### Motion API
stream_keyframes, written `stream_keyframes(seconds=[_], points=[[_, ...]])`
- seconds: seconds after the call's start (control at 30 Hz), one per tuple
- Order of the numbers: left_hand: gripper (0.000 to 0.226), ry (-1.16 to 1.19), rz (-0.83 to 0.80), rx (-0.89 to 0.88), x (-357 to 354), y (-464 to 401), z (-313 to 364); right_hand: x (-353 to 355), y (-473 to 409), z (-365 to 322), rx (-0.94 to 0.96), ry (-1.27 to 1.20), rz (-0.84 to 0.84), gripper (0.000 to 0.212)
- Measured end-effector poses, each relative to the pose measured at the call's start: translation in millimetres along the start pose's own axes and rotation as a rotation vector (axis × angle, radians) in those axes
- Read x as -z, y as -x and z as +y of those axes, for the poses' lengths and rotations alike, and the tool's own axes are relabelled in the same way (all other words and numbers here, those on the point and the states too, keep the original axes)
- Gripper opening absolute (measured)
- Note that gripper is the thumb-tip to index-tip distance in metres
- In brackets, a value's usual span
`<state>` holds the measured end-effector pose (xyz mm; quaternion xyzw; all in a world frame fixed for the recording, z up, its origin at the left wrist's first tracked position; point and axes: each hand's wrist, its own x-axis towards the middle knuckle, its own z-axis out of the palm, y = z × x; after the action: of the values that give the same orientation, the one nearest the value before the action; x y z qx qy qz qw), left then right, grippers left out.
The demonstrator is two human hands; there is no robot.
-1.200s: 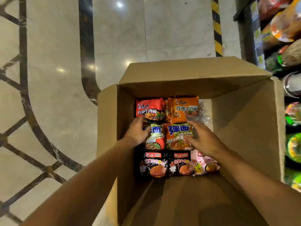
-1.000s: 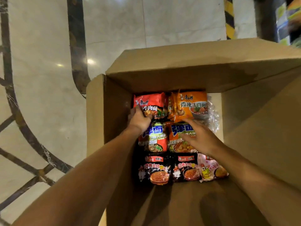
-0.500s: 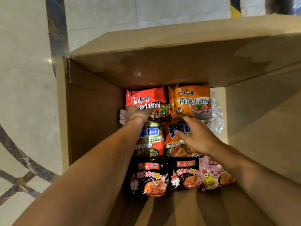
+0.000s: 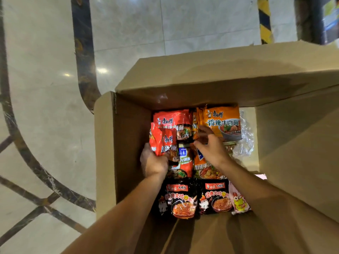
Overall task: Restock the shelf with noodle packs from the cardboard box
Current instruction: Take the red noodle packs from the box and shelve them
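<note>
Noodle packs (image 4: 185, 200) crowded the cardboard box (image 4: 128, 143) floor wall to wall on the left, leaving only a bare strip (image 4: 247, 162) beside the right wall, partly taken by crumpled clear plastic (image 4: 244, 142).

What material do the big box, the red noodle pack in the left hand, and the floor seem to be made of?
Box: plain brown cardboard, matte, with a folded flap. Red noodle pack: probably thin glossy plastic film, crinkling in the left hand. Floor: polished stone or tile, perhaps marble, mirroring ceiling lights.

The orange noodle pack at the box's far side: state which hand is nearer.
Right. The right hand reaches just below the orange noodle pack; the left hand grips a red noodle pack further left.
</note>
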<state>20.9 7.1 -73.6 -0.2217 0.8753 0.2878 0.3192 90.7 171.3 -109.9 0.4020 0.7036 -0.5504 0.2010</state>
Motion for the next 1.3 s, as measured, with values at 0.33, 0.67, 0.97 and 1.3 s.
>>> stream_keyframes(seconds=[0.33, 0.67, 0.97, 1.3], points=[[0.028, -0.109, 0.055, -0.014, 2.1, 5.0, -21.6, -60.7, -60.9, -15.2, -0.237, -0.1, 0.012, 0.093], [0.028, -0.128, 0.054, -0.012, 3.2, 10.4, -31.5, -85.9, -71.6, -17.6, -0.281, -0.108, 0.089, 0.062], [0.033, -0.05, -0.11, -0.168, 46.2, 65.5, -14.1, -23.5, 5.4, -31.0, -0.135, -0.055, 0.228, 0.03], [0.042, 0.16, -0.324, -0.348, 183.3, 247.8, 94.5, 118.3, 231.2, -137.6, -0.071, -0.226, 0.3, 0.04]])
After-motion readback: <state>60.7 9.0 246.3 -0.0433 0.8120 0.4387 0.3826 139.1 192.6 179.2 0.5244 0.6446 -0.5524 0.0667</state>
